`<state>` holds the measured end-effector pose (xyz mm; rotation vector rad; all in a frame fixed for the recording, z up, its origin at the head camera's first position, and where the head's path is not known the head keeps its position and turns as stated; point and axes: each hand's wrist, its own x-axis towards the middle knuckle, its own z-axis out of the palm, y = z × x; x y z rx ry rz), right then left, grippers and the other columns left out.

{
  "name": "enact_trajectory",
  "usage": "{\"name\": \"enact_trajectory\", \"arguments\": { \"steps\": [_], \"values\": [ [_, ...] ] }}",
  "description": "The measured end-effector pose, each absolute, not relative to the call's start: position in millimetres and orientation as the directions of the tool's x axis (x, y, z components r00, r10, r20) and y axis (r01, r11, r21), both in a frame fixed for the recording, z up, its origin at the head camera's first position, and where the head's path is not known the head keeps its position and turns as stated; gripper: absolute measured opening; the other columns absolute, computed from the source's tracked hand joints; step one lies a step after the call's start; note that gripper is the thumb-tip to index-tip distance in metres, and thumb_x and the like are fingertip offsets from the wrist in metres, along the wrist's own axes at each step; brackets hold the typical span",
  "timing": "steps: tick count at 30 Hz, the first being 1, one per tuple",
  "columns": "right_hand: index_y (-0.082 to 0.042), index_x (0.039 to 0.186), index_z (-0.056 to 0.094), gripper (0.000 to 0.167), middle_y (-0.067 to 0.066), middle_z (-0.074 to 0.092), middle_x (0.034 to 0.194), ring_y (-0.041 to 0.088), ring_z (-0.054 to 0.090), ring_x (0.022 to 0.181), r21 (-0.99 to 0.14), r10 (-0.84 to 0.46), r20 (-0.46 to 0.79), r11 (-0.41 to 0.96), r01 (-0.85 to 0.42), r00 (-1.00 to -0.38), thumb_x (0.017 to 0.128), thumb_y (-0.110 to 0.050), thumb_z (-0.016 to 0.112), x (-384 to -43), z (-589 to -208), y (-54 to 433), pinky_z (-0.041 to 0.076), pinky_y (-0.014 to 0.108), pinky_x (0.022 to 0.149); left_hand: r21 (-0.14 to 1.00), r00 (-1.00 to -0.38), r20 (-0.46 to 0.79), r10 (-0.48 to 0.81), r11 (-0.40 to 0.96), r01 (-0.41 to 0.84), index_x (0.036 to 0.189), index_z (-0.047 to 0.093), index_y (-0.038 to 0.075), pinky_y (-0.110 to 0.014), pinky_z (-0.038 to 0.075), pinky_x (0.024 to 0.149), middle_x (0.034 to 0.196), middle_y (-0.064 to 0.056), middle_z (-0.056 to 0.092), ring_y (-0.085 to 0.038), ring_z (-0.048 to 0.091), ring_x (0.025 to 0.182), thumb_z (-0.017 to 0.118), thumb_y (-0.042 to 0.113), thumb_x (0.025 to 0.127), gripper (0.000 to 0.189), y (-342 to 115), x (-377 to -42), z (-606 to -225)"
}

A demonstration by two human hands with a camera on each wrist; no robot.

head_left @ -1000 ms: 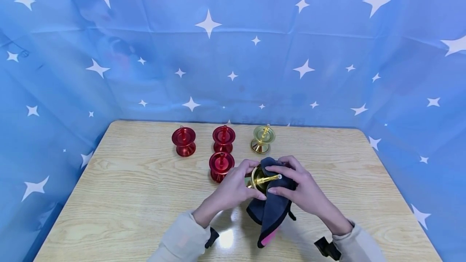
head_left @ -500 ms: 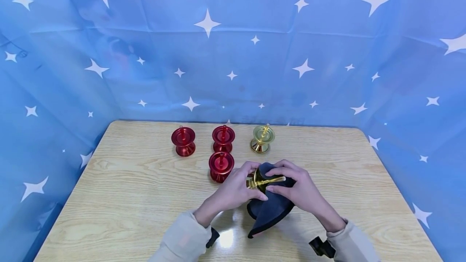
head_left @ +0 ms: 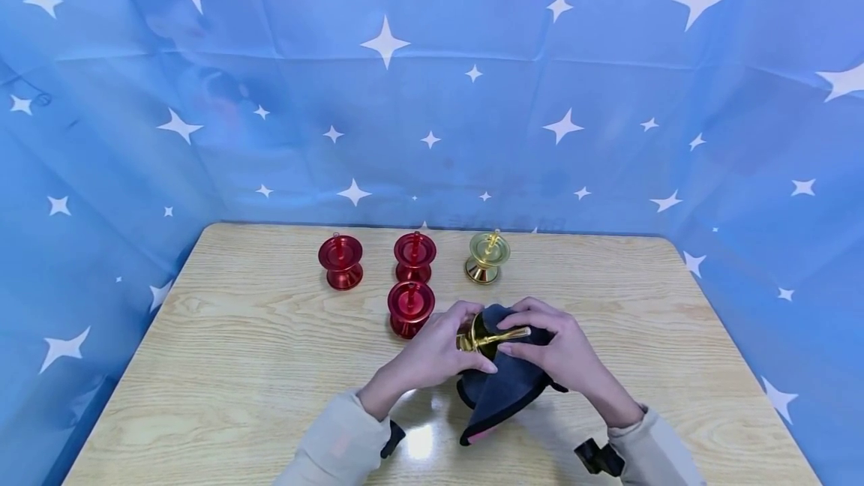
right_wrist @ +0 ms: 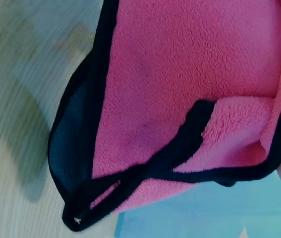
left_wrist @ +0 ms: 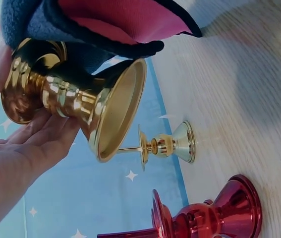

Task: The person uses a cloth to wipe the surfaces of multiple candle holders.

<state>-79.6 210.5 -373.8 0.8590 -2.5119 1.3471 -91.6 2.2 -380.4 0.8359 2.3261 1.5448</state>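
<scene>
My left hand (head_left: 435, 347) grips a gold candle holder (head_left: 467, 340) around its cup and stem, tilted so its spike points right. In the left wrist view the gold candle holder (left_wrist: 71, 99) lies on its side above the table, its flared base facing the camera's right. My right hand (head_left: 556, 340) pinches a folded cloth (head_left: 509, 388), dark grey with black edging, against the holder's dish near the spike. The right wrist view shows the pink side of the cloth (right_wrist: 195, 54) hanging with a black loop (right_wrist: 110, 188) at its corner.
Three red candle holders stand to the left: one farthest left (head_left: 343, 265), one at the back (head_left: 415, 257), one in front of it (head_left: 410, 310) close to my left hand. A second gold candle holder (head_left: 483, 268) stands behind my hands. The wooden table (head_left: 256, 366) meets a blue starry backdrop (head_left: 432, 96).
The gold holder has turned slightly, its spike swinging a little right. My right hand and the cloth have shifted; the cloth's hanging corner has risen and moved left. The standing holders have not moved.
</scene>
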Motion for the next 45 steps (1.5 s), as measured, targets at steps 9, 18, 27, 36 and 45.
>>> {"name": "enact_trajectory", "arguments": {
  "steps": [9, 18, 27, 36, 45],
  "values": [
    [-0.009, 0.093, 0.069, 0.031, 0.003, 0.058, 0.094, 0.012, 0.053, 0.085, -0.727, -0.398, 0.421, 0.389, -0.566, -0.815, 0.067, 0.007, 0.076, -80.3, -361.1, 225.7, 0.044, 0.02, 0.064, 0.929, -0.816, 0.095, 0.57, 0.245, 0.278, 0.121, 0.046, 0.004, -0.024, 0.049, 0.077, 0.109, -0.009, 0.06, -0.013, 0.058, 0.094, 0.079, 0.013, 0.07, 0.062, -2.9, -94.9, -384.4],
    [-0.001, 0.121, 0.055, 0.051, 0.011, 0.052, 0.109, 0.014, 0.055, 0.086, -0.77, -0.511, 0.369, 0.3, -0.564, -0.776, 0.073, 0.008, 0.07, -85.1, -351.6, 222.2, 0.049, 0.023, 0.061, 0.99, -0.791, 0.111, 0.601, 0.007, 0.144, 0.121, 0.043, -0.004, -0.023, 0.047, 0.084, 0.113, -0.016, 0.056, -0.019, 0.056, 0.101, 0.074, -0.001, 0.073, 0.057, -6.3, -104.5, -380.5],
    [-0.007, 0.126, 0.053, 0.058, 0.011, 0.044, 0.127, 0.016, 0.043, 0.113, -0.666, -0.595, 0.347, 0.388, -0.637, -0.725, 0.073, -0.002, 0.074, -89.8, -358.5, 220.1, 0.043, 0.022, 0.082, 0.998, -0.759, 0.065, 0.648, -0.024, 0.065, 0.128, 0.04, -0.002, -0.027, 0.047, 0.086, 0.117, -0.015, 0.054, -0.019, 0.055, 0.104, 0.069, -0.005, 0.077, 0.059, -9.5, -104.2, -372.7],
    [-0.005, 0.116, 0.06, 0.054, 0.013, 0.052, 0.113, 0.02, 0.051, 0.101, -0.61, -0.604, 0.44, 0.342, -0.714, -0.665, 0.066, 0.003, 0.078, -90.0, -366.2, 212.5, 0.046, 0.023, 0.081, 0.999, -0.73, 0.033, 0.682, -0.027, 0.02, 0.122, 0.039, -0.004, -0.025, 0.05, 0.078, 0.113, -0.018, 0.057, -0.026, 0.059, 0.099, 0.064, -0.007, 0.081, 0.048, -8.3, -102.3, -374.2],
    [-0.005, 0.1, 0.063, 0.044, 0.011, 0.054, 0.098, 0.019, 0.053, 0.087, -0.614, -0.634, 0.485, 0.244, -0.751, -0.603, 0.061, 0.013, 0.076, -93.2, -375.2, 211.1, 0.047, 0.025, 0.071, 0.997, -0.713, 0.019, 0.701, 0.041, 0.066, 0.125, 0.04, -0.006, -0.021, 0.049, 0.077, 0.112, -0.018, 0.058, -0.018, 0.059, 0.094, 0.066, 0.0, 0.082, 0.05, -8.9, -104.0, -377.7]
  ]
}}
